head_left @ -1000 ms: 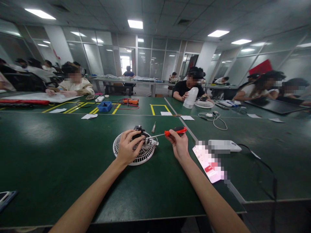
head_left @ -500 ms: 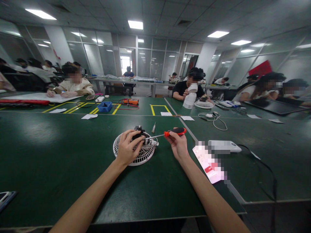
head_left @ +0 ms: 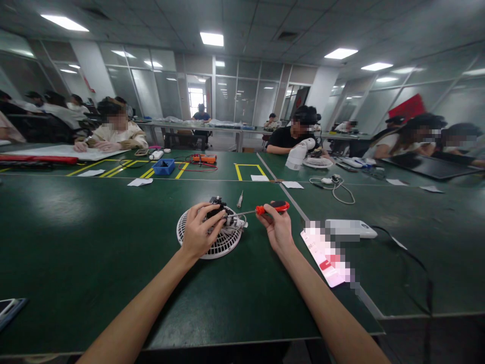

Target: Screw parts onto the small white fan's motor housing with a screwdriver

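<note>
A white round fan grille (head_left: 223,248) lies on the green table, with a black motor unit (head_left: 216,201), white fittings and wires on top of it. My left hand (head_left: 200,227) is closed around the motor unit, its thumb and fingers near the screwdriver's tip. In my right hand (head_left: 279,228) is a screwdriver (head_left: 279,206) with a red and black handle, held between thumb and fingers. Its shaft points left, almost level, into the side of the motor unit; the tip is hidden by my left fingers. Just behind the grille lies a small clear-handled screwdriver (head_left: 240,201).
Right of my right hand lie a lit phone (head_left: 316,242) and a white device (head_left: 348,228) with a black cable. Farther back are a blue bin (head_left: 163,167), an orange meter (head_left: 204,158) and a white cord (head_left: 343,194). A co-worker (head_left: 290,139) sits opposite by another fan.
The screwdriver's handle has shifted slightly in my right fingers. My left hand and the fan stay put. Across the table, the co-worker's white fan part has tilted over to the right.
</note>
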{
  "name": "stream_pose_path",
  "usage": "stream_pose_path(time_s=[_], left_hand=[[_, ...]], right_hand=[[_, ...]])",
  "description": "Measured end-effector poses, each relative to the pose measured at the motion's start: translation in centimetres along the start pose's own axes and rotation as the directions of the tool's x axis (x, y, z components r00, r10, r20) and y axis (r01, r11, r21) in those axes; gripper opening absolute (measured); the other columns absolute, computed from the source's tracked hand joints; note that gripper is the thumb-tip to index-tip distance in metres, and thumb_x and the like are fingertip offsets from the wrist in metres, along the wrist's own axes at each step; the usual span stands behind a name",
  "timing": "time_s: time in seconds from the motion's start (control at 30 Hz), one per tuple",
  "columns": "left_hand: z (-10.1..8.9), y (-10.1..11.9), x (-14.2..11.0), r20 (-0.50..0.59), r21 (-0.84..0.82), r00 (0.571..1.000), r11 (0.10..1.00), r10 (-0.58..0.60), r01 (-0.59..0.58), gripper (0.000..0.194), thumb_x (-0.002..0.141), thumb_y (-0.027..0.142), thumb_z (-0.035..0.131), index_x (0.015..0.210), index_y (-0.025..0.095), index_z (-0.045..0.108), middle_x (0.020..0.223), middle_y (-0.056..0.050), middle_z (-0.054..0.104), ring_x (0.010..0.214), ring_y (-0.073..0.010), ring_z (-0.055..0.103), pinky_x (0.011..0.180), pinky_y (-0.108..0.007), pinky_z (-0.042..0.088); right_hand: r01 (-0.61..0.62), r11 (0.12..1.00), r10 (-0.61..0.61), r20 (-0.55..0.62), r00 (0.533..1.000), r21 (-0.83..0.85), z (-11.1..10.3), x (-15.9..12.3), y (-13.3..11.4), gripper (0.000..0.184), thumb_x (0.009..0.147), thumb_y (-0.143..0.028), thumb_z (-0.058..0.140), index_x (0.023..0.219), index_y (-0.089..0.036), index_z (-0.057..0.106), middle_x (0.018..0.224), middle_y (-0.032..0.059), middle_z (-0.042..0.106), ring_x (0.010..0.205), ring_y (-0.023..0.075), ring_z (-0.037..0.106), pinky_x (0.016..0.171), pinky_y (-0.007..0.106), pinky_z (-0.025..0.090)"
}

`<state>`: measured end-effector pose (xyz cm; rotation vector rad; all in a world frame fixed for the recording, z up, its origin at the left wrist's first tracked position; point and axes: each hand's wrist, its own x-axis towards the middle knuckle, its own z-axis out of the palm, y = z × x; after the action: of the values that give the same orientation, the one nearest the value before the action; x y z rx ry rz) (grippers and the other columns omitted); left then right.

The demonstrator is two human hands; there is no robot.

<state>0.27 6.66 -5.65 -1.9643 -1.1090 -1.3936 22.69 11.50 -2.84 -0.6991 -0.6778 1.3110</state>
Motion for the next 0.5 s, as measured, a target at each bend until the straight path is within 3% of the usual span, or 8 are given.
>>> stream_pose_path(time_s=[0.2,0.5], left_hand=[[-0.51,0.17,0.27,0.010,-0.042,1.000,0.999,-0.013,0.013,0.038,0.088,0.027,0.075,0.126,0.025,0.068,0.120,-0.008,0.074,0.115,-0.0278,0.063,0.099,-0.051,0.056],[-0.51,0.42,0.59,-0.026,-0.103,0.996,0.991,-0.089,0.086,0.010,0.092,0.022,0.067,0.099,0.025,0.073,0.104,-0.005,0.076,0.109,-0.0254,0.066,0.096,-0.049,0.057]], right_hand=[[-0.013,1.000,0.013,-0.008,1.000,0.022,0.22,-0.29,-0.06,0.051,0.055,-0.020,0.093,0.090,-0.022,0.056,0.073,-0.0044,0.073,0.067,0.0164,0.074,0.065,0.027,0.065],[-0.019,0.999,0.019,-0.002,1.000,0.034,-0.08,-0.04,0.24,0.047,0.059,-0.020,0.091,0.092,-0.023,0.057,0.074,-0.0048,0.072,0.070,0.0172,0.075,0.067,0.030,0.066]])
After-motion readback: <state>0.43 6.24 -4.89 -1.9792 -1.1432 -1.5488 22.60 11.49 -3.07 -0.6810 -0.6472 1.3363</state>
